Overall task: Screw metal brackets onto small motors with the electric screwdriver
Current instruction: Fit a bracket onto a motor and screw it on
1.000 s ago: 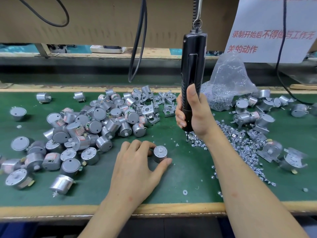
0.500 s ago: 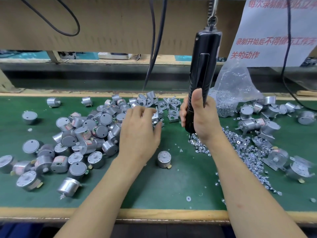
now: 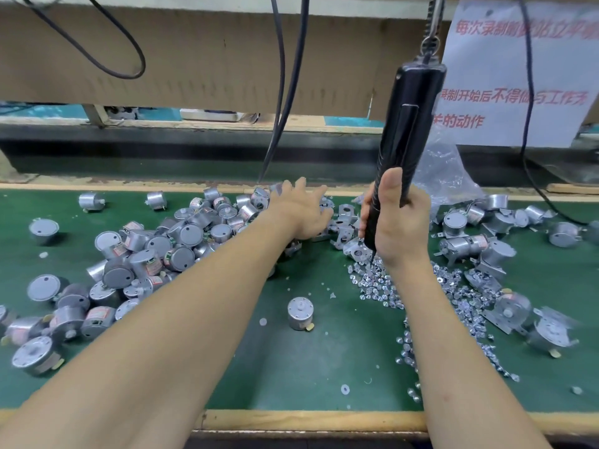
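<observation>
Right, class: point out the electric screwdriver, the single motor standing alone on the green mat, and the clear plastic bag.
electric screwdriver (image 3: 407, 124): head view, upper black body.
lone motor (image 3: 299, 310): head view, its top face.
clear plastic bag (image 3: 449, 171): head view, its crinkled side.

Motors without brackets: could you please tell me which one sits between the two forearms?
The upright motor standing alone mid-mat, shaft end up, just left of the scattered screws; all other bare motors lie outside the forearms.
</observation>
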{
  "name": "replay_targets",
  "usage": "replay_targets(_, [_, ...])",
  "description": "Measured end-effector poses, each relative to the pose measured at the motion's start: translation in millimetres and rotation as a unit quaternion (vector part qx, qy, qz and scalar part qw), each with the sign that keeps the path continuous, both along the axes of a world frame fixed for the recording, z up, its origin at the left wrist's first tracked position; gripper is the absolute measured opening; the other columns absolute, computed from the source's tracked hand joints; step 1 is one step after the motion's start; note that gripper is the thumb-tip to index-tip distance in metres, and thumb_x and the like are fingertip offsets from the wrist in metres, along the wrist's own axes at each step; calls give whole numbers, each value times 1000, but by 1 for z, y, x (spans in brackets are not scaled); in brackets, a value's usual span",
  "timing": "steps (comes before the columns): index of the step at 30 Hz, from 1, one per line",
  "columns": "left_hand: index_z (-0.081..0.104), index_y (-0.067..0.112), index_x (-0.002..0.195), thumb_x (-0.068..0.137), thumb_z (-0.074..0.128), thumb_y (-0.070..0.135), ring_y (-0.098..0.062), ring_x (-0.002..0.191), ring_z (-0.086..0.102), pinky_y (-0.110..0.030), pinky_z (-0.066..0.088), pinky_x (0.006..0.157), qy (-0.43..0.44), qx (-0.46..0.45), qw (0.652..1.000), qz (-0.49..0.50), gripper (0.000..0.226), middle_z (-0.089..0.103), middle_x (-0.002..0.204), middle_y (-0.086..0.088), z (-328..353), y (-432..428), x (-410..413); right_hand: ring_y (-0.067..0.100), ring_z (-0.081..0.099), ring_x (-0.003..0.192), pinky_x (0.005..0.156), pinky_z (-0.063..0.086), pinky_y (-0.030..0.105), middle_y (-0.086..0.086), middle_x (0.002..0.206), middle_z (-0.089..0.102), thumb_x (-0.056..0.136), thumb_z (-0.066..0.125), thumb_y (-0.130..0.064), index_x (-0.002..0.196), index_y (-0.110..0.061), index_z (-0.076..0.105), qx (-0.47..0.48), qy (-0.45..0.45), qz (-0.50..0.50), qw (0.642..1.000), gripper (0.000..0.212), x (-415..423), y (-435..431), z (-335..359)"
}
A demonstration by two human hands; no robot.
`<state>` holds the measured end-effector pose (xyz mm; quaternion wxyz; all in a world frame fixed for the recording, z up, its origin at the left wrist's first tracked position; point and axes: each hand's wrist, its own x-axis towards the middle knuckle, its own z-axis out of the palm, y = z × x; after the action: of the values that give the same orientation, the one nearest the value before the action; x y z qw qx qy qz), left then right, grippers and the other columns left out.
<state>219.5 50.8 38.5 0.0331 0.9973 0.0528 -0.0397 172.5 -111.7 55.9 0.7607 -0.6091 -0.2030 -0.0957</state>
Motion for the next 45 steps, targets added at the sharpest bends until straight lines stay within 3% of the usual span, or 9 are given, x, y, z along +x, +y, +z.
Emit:
replay_targets(5, [26, 44, 149, 97, 24, 59, -40, 142, 20, -65, 13, 113, 20, 48, 998, -24, 54, 28, 155, -12, -7, -5, 3, 17, 50, 39, 39, 43, 27, -2, 50, 53, 70, 54, -93, 63, -14, 53, 7, -14, -20, 1000, 78, 3, -4, 1])
replay_targets(15, [44, 36, 134, 98, 41, 36, -31, 123, 44, -63, 24, 102, -12, 77, 993, -93, 36, 53, 127, -9, 1, -26, -47, 16, 51, 39, 40, 43, 26, -1, 50, 54, 71, 56, -91, 59, -21, 55, 6, -18, -5, 1000, 71, 0, 0, -1])
replay_targets(20, [49, 27, 133, 94, 54, 37, -30, 122, 45, -58, 31, 100, -106, 73, 990, -62, 40, 56, 123, -5, 1, -25, -64, 17, 51, 40, 41, 44, 27, 0, 50, 54, 70, 56, -92, 58, -23, 55, -4, -17, 8, 1000, 70, -2, 2, 0])
replay_targets(25, [69, 26, 113, 95, 58, 33, -29, 120, 45, -52, 37, 95, -148, 53, 987, -19, 22, 59, 122, -1, 0, -7, -67, 16, 52, 41, 41, 44, 28, -1, 51, 55, 68, 56, -92, 60, -18, 54, -7, -13, 12, 1000, 75, -3, 3, 0])
replay_targets(30, [64, 26, 120, 94, 62, 32, -30, 120, 46, -51, 38, 95, -176, 44, 983, -12, 26, 61, 123, -4, -7, -4, -68, 15, 51, 41, 41, 44, 27, -2, 51, 55, 65, 57, -93, 63, -16, 54, -6, -7, 30, 1000, 77, -6, 5, 1])
replay_targets(33, [65, 22, 119, 93, 63, 27, -31, 111, 53, -44, 43, 88, -202, 29, 979, 13, 27, 66, 111, -6, -7, 0, -66, 17, 51, 42, 41, 45, 28, -1, 52, 55, 64, 58, -93, 64, -15, 54, -9, -3, 43, 999, 79, -7, 6, 1])
replay_targets(38, [72, 17, 109, 93, 64, 24, -23, 97, 62, -36, 49, 86, -264, -100, 959, 35, 19, 72, 102, -1, 9, 5, -73, 18, 52, 42, 41, 46, 29, -2, 53, 56, 64, 58, -94, 65, -13, 54, -4, 7, 68, 998, 81, -9, 8, 1])
replay_targets(42, [70, 33, 95, 87, 72, 35, 0, 70, 65, -15, 49, 68, -342, -305, 883, 101, 8, 69, 85, 17, 30, 8, -101, 17, 52, 41, 41, 46, 27, -1, 53, 57, 66, 57, -91, 71, -11, 57, -2, 12, 92, 996, 80, -11, 11, 1])
replay_targets(45, [70, 37, 96, 88, 70, 35, 1, 65, 67, -22, 53, 70, -360, -359, 850, 134, 8, 70, 84, 17, 23, 6, -136, 19, 52, 39, 41, 45, 27, 1, 54, 58, 70, 56, -89, 84, -12, 59, 3, 6, 109, 994, 78, -15, 16, -1])
